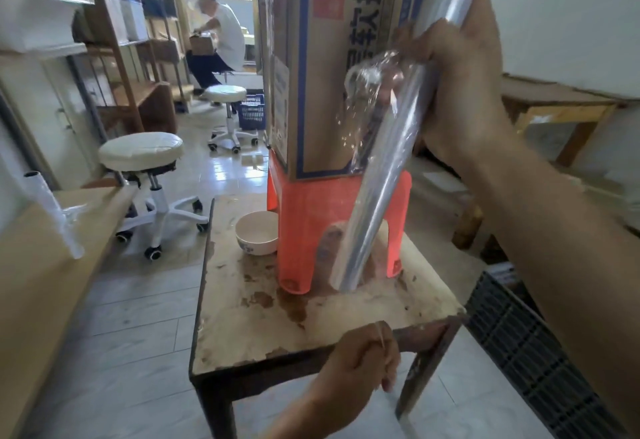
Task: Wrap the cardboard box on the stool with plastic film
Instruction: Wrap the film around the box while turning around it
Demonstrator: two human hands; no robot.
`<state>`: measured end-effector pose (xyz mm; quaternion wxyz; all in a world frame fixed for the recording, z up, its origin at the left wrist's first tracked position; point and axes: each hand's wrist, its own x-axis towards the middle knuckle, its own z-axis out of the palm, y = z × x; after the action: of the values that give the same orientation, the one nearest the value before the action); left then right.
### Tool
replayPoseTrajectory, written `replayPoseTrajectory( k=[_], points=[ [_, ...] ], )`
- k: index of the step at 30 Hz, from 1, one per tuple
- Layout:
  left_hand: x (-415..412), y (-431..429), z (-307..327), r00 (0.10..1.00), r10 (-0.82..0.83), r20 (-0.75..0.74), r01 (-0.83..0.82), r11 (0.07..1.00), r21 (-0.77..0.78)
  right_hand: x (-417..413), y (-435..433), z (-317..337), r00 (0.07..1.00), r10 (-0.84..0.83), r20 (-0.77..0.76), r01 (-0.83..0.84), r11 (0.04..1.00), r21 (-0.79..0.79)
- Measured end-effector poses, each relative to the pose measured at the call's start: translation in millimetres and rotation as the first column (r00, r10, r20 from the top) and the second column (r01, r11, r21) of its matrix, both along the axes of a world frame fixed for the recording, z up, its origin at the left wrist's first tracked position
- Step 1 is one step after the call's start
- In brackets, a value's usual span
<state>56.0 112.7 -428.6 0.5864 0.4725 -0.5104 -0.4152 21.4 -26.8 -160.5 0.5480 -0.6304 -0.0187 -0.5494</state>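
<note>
A tall cardboard box point(322, 68) with blue print stands upright on an orange plastic stool point(308, 217), which sits on a worn wooden table point(263, 321). My right hand point(460, 85) grips the upper part of a long roll of clear plastic film point(384, 161), held slanted in front of the box's right side. Crumpled loose film hangs by the box at my fingers. My left hand point(360, 359) is low at the table's near edge, fingers closed, pinching what looks like a thin strand of film.
A cream bowl point(254, 232) sits on the table left of the stool. Two white wheeled stools point(142, 154) stand on the tiled floor at left. Another film roll point(52, 210) lies on a left counter. A person sits far back. A dark crate point(530, 345) is at right.
</note>
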Motion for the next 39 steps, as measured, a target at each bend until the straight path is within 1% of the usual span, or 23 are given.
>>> replayPoseTrajectory(
  k=[2,5,7,10,13,16,18,20,22,23,24,26,27,29,30,31,32,33,34,35,36,37,39],
  points=[
    [-1,0,3,1.0,0.006,-0.028,-0.007,1.0,-0.019,-4,4,-6,0.993,-0.1,-0.055,0.093,0.989,-0.118],
    [11,-2,11,0.999,0.005,-0.035,-0.006,0.999,-0.045,-9,0,-10,0.987,-0.135,-0.088,0.124,0.984,-0.127],
    [21,-1,15,0.996,0.059,-0.065,-0.063,0.996,-0.07,-11,-1,-12,0.981,-0.166,-0.098,0.153,0.98,-0.126],
    [37,0,16,0.968,0.14,-0.211,-0.151,0.988,-0.038,-13,-2,-15,0.973,-0.213,-0.09,0.202,0.973,-0.115],
    [42,4,17,0.915,0.085,-0.395,-0.102,0.995,-0.023,-17,0,-15,0.946,-0.317,-0.068,0.31,0.946,-0.096],
    [37,11,19,0.878,-0.043,-0.476,-0.009,0.994,-0.107,-16,-2,-16,0.873,-0.487,-0.003,0.481,0.863,-0.158],
    [41,15,24,0.829,-0.071,-0.555,-0.016,0.989,-0.149,-17,-2,-20,0.808,-0.59,0.009,0.565,0.769,-0.299],
    [54,18,25,0.783,-0.032,-0.622,-0.069,0.988,-0.138,-21,-5,-28,0.731,-0.682,-0.018,0.605,0.661,-0.444],
    [73,17,24,0.813,0.076,-0.577,-0.142,0.987,-0.071,-25,-8,-35,0.718,-0.692,-0.069,0.612,0.676,-0.41],
    [80,15,24,0.861,0.152,-0.485,-0.186,0.982,-0.021,-26,-8,-36,0.731,-0.677,-0.084,0.609,0.703,-0.368],
    [85,11,24,0.907,0.237,-0.348,-0.247,0.969,0.017,-26,-9,-37,0.742,-0.663,-0.098,0.604,0.724,-0.332],
    [90,2,27,0.929,0.365,-0.063,-0.366,0.931,-0.002,-26,-7,-37,0.759,-0.638,-0.131,0.594,0.761,-0.261],
    [91,-3,29,0.907,0.416,0.069,-0.413,0.909,-0.048,-25,-4,-35,0.769,-0.624,-0.139,0.588,0.775,-0.23],
    [93,-11,33,0.796,0.491,0.354,-0.469,0.87,-0.152,-23,-3,-35,0.799,-0.584,-0.147,0.556,0.809,-0.191],
    [94,-13,36,0.732,0.488,0.476,-0.461,0.869,-0.181,-22,-3,-36,0.807,-0.569,-0.157,0.541,0.82,-0.187],
    [90,-13,43,0.706,0.457,0.541,-0.432,0.883,-0.182,-21,-4,-37,0.807,-0.566,-0.169,0.537,0.822,-0.187],
    [87,-13,47,0.732,0.395,0.554,-0.373,0.914,-0.159,-19,-5,-38,0.811,-0.559,-0.173,0.531,0.827,-0.184],
    [83,-13,50,0.809,0.324,0.49,-0.293,0.946,-0.14,-18,-5,-39,0.813,-0.553,-0.181,0.525,0.832,-0.18],
    [77,-12,56,0.907,0.25,0.339,-0.225,0.968,-0.112,-17,-5,-40,0.824,-0.535,-0.188,0.507,0.843,-0.178],
    [71,-13,63,0.974,0.167,0.153,-0.156,0.985,-0.078,-16,-3,-43,0.836,-0.511,-0.201,0.482,0.858,-0.174],
    [64,-13,72,0.993,0.114,0.009,-0.113,0.991,-0.067,-14,-1,-46,0.85,-0.482,-0.212,0.453,0.874,-0.174],
    [60,-16,78,0.991,0.126,-0.038,-0.129,0.989,-0.08,-13,2,-50,0.864,-0.453,-0.22,0.421,0.889,-0.18],
    [56,-26,90,0.964,0.267,0.02,-0.26,0.952,-0.161,-13,4,-58,0.884,-0.403,-0.238,0.361,0.911,-0.2]
  ],
)
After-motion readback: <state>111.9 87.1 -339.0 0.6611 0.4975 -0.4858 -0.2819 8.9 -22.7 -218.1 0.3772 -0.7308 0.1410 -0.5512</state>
